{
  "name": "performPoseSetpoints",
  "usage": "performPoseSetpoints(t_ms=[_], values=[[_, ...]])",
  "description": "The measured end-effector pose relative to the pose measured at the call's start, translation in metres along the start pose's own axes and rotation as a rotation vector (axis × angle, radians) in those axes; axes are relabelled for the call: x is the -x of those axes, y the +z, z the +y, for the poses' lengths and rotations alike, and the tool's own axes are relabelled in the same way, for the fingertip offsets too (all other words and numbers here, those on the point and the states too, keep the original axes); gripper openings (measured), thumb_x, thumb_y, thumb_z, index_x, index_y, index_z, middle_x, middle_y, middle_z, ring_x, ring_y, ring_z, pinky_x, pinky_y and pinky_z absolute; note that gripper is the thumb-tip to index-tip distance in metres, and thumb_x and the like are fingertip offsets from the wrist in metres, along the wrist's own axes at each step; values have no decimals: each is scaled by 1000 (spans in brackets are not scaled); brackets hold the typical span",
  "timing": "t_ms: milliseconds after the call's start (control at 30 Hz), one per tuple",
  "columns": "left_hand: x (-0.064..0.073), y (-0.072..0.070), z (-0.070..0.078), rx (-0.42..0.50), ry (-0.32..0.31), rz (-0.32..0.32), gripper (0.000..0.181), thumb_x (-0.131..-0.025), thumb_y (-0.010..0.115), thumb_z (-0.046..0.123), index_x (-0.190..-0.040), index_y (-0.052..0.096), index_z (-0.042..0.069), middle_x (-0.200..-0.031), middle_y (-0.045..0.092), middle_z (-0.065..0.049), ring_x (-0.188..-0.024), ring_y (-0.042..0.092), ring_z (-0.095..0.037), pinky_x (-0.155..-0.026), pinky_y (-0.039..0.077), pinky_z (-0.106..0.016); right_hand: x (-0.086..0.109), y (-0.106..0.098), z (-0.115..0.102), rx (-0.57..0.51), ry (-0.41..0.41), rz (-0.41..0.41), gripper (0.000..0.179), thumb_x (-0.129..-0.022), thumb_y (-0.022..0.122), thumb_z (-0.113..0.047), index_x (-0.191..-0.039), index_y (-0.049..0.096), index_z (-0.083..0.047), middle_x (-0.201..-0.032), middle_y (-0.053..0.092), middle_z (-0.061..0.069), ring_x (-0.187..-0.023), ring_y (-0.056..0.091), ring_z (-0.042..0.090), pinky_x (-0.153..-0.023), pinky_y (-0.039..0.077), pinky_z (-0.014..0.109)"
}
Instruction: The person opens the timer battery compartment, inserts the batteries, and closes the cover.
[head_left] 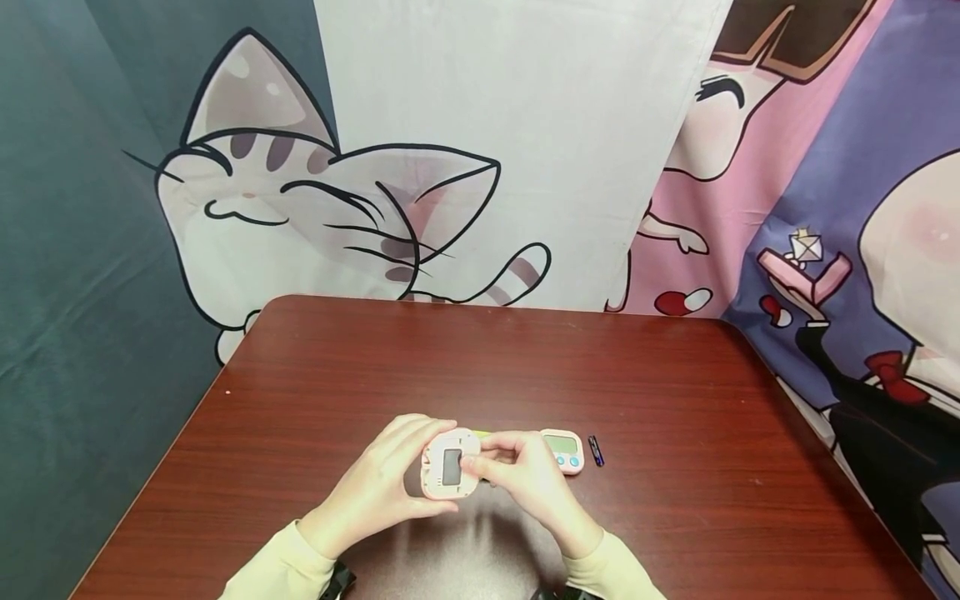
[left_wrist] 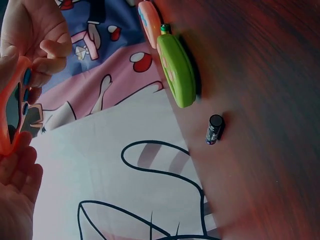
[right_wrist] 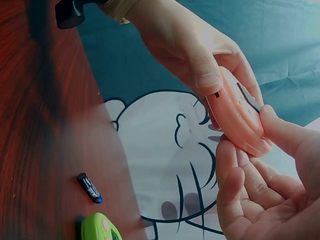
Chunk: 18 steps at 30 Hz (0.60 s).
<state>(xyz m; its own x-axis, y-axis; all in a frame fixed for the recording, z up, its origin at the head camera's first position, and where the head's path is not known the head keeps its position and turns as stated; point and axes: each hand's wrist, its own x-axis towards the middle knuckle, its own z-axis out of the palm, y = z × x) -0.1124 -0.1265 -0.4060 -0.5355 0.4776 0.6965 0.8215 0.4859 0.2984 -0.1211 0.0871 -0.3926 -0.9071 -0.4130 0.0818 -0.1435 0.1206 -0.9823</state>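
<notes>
A pink digital timer (head_left: 450, 465) is held up between both hands, its back with a grey rectangle turned to the head camera. My left hand (head_left: 386, 471) grips its left side, thumb below and fingers along the top. My right hand (head_left: 528, 482) pinches the right side, its thumb lying on the back face. Blue buttons and a screen mark the timer's front (left_wrist: 17, 102) in the left wrist view. From the right wrist, its rounded pink edge (right_wrist: 232, 120) shows, with the left hand (right_wrist: 195, 55) above and the right hand (right_wrist: 270, 195) below.
Beyond the right hand lies a second pale pink timer (head_left: 564, 451), with a battery (head_left: 596, 451) to its right. A green timer (left_wrist: 177, 72), mostly hidden in the head view, rests beside it. Another battery (right_wrist: 90, 188) lies near the green timer. A printed cloth hangs behind the table.
</notes>
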Motion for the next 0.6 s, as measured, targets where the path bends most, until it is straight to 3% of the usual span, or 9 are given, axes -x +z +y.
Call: performPoseSetpoints(t_ms=[367,600], values=[[4,0,-2,17,2,-8,80,-61,87,38,-126,55,5,-115,60,0,-109,52,-19,-100,32,-20,-1,-1,3,-23,22,-68,21,-82,69,-4,-88,65,15,-73,67,21,-58,59,4,-57,51,23],[5,2,-2,40,-6,-3,83,-57,89,37,-126,55,6,-116,60,0,-108,53,-20,-100,32,-20,-2,-2,7,-48,17,-79,20,-82,68,-3,-86,64,17,-69,66,9,-56,57,2,-54,49,19]])
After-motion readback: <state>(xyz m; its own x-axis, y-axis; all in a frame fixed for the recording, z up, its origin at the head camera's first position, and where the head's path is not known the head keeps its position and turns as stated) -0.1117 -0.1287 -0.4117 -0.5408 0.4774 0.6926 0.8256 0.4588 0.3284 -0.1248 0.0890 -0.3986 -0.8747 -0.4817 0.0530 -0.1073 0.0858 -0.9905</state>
